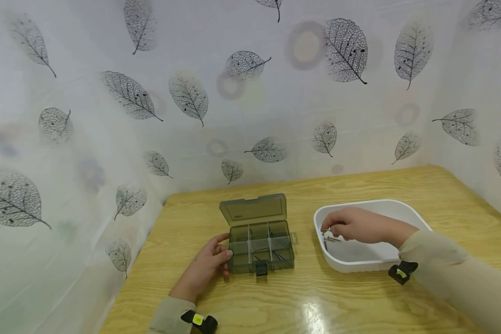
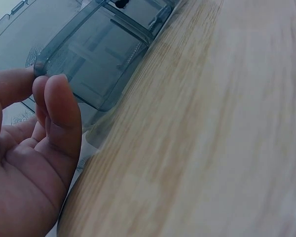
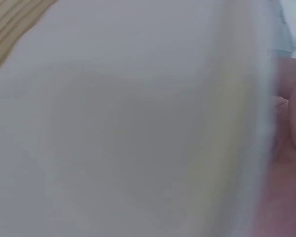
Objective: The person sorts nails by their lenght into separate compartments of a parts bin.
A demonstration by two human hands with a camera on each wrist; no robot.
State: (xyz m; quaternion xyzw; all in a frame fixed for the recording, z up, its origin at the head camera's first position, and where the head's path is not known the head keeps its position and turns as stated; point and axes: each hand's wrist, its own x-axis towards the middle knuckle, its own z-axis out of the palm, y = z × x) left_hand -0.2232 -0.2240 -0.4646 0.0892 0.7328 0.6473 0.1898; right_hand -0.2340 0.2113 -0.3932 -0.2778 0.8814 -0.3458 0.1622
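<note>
A grey see-through compartment box (image 1: 260, 245) lies on the table with its lid (image 1: 253, 209) tipped up at the back. Thin dark nails or screws (image 1: 278, 256) lie in some of its compartments. My left hand (image 1: 210, 262) grips the box's left side, thumb at the top rim; the left wrist view shows its fingers (image 2: 61, 101) at a box corner. Inside the white tray (image 1: 369, 253), my right hand (image 1: 352, 225) reaches down with bent fingers over several small screws (image 1: 331, 239) at the left end. I cannot tell whether a screw is between its fingertips.
Both the box and the tray stand on a wood-grain table (image 1: 259, 301), the tray to the right. A pale sheet with leaf prints (image 1: 267, 106) hangs behind the table and along its sides. The tray's wall (image 3: 241, 123) fills much of the right wrist view, blurred.
</note>
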